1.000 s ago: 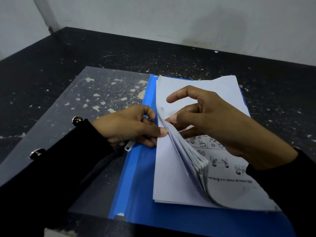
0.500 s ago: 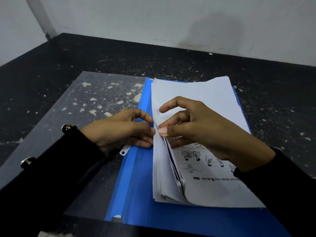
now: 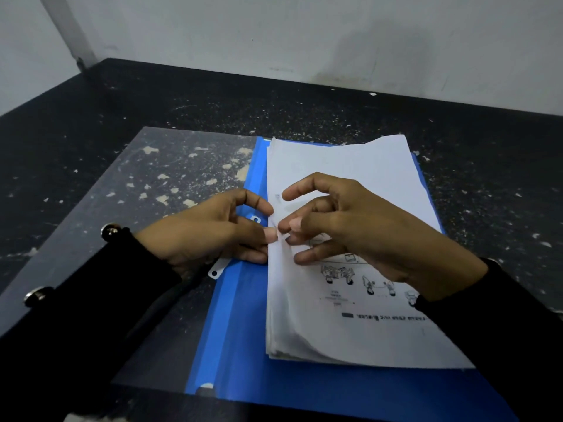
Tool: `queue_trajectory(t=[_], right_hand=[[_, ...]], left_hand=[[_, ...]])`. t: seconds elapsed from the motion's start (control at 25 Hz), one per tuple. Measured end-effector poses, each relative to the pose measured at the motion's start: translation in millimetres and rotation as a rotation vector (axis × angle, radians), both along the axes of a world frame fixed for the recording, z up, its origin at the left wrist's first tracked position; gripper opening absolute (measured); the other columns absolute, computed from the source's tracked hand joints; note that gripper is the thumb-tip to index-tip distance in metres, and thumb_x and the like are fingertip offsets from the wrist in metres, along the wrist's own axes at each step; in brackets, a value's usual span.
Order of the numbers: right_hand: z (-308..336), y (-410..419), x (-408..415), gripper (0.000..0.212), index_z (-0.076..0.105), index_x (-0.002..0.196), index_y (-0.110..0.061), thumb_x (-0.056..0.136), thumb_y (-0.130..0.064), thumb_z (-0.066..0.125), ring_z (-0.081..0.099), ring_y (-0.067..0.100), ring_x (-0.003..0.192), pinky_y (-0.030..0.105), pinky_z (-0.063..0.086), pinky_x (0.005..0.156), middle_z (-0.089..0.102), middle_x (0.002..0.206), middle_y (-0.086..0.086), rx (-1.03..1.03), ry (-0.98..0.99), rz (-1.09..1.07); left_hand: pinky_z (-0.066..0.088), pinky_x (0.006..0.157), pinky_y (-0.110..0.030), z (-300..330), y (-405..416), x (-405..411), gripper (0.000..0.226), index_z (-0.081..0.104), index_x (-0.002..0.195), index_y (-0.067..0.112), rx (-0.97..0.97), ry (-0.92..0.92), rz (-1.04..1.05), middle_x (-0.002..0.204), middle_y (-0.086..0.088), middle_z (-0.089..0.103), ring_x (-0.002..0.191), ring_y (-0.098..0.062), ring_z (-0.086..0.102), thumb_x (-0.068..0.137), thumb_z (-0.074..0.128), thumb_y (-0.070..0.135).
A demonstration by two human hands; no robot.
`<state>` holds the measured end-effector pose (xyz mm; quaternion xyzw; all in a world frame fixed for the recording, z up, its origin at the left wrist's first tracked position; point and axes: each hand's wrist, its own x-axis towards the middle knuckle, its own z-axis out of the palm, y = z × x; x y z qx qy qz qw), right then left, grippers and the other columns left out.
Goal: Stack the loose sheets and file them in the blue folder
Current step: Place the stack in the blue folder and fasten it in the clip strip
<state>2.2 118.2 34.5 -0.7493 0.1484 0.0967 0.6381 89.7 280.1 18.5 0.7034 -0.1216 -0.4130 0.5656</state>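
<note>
A blue folder (image 3: pixel 240 330) lies open on a dark speckled table (image 3: pixel 304 108), its clear cover (image 3: pixel 137 208) spread toward nine o'clock. The stack of sheets (image 3: pixel 350 330) rests on the folder's blue back, left edge near the spine. At that edge, the left hand (image 3: pixel 210 236) and right hand (image 3: pixel 359 229) meet thumb to thumb, both with curled fingers pinching the paper's margin, though how many sheets each holds is hard to tell. A small white fastener tab (image 3: pixel 217 268) pokes out at six o'clock of the left hand.
</note>
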Motion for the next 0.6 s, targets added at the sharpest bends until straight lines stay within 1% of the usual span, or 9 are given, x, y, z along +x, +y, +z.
queue_trajectory(t=[0.08, 0.2, 0.28, 0.36, 0.44, 0.48, 0.52, 0.6], right_hand=[[-1, 0, 0, 0.027, 0.06, 0.111, -0.014, 0.088, 0.0, 0.064, 0.072, 0.024, 0.087, 0.028, 0.059, 0.06, 0.072, 0.094, 0.014, 0.009, -0.002, 0.01], [-5, 1, -2, 0.028, 0.063, 0.105, -0.011, 0.081, 0.002, 0.07, 0.072, 0.028, 0.085, 0.03, 0.06, 0.063, 0.073, 0.091, 0.011, -0.037, -0.041, 0.026], [-8, 3, -2, 0.026, 0.066, 0.099, -0.011, 0.077, 0.002, 0.074, 0.073, 0.027, 0.081, 0.035, 0.062, 0.067, 0.073, 0.088, 0.009, -0.11, -0.092, 0.026], [-11, 6, -2, 0.026, 0.066, 0.097, -0.011, 0.076, -0.002, 0.077, 0.073, 0.024, 0.075, 0.037, 0.062, 0.069, 0.072, 0.086, 0.007, -0.195, -0.145, 0.034], [-13, 8, -3, 0.025, 0.066, 0.096, -0.013, 0.076, -0.003, 0.077, 0.072, 0.018, 0.07, 0.03, 0.061, 0.066, 0.071, 0.083, 0.003, -0.271, -0.177, 0.046], [-13, 9, -3, 0.025, 0.066, 0.096, -0.013, 0.076, -0.002, 0.076, 0.072, 0.016, 0.069, 0.026, 0.06, 0.063, 0.071, 0.082, 0.002, -0.288, -0.186, 0.051], [-13, 8, -3, 0.025, 0.066, 0.096, -0.014, 0.077, -0.002, 0.075, 0.071, 0.015, 0.067, 0.022, 0.059, 0.06, 0.071, 0.081, 0.001, -0.297, -0.193, 0.057], [-13, 6, -2, 0.024, 0.066, 0.096, -0.015, 0.078, -0.002, 0.074, 0.07, 0.014, 0.064, 0.02, 0.057, 0.057, 0.072, 0.078, 0.0, -0.331, -0.205, 0.078]], left_hand=[[0.06, 0.063, -0.026, 1, 1, -1, 0.035, 0.052, 0.114, 0.004, 0.01, -0.016, 0.025, 0.074, -0.016, 0.067, 0.062, -0.016, 0.068, 0.081, 0.063, -0.001], [0.06, 0.059, -0.025, 4, 2, -4, 0.034, 0.051, 0.115, 0.003, 0.006, -0.093, 0.083, 0.076, -0.013, 0.069, 0.058, -0.016, 0.069, 0.084, 0.063, 0.006], [0.06, 0.059, -0.026, 6, 4, -8, 0.04, 0.052, 0.113, 0.004, 0.04, -0.18, 0.076, 0.077, -0.01, 0.068, 0.059, -0.017, 0.069, 0.078, 0.068, 0.012], [0.061, 0.062, -0.033, 6, 8, -14, 0.049, 0.054, 0.11, 0.01, 0.098, -0.281, 0.04, 0.087, -0.011, 0.066, 0.06, -0.021, 0.069, 0.067, 0.075, 0.021], [0.059, 0.067, -0.044, 8, 10, -19, 0.061, 0.057, 0.105, 0.016, 0.162, -0.36, 0.003, 0.093, -0.008, 0.065, 0.061, -0.025, 0.07, 0.051, 0.078, 0.033], [0.058, 0.067, -0.046, 8, 11, -20, 0.061, 0.057, 0.103, 0.017, 0.171, -0.378, -0.012, 0.091, -0.006, 0.065, 0.061, -0.025, 0.07, 0.048, 0.079, 0.035], [0.058, 0.064, -0.043, 6, 11, -20, 0.057, 0.058, 0.101, 0.017, 0.164, -0.388, -0.023, 0.087, -0.006, 0.066, 0.059, -0.025, 0.069, 0.05, 0.079, 0.031], [0.058, 0.057, -0.031, 3, 10, -19, 0.046, 0.057, 0.101, 0.015, 0.143, -0.408, -0.037, 0.081, -0.008, 0.068, 0.055, -0.022, 0.067, 0.062, 0.08, 0.018]])
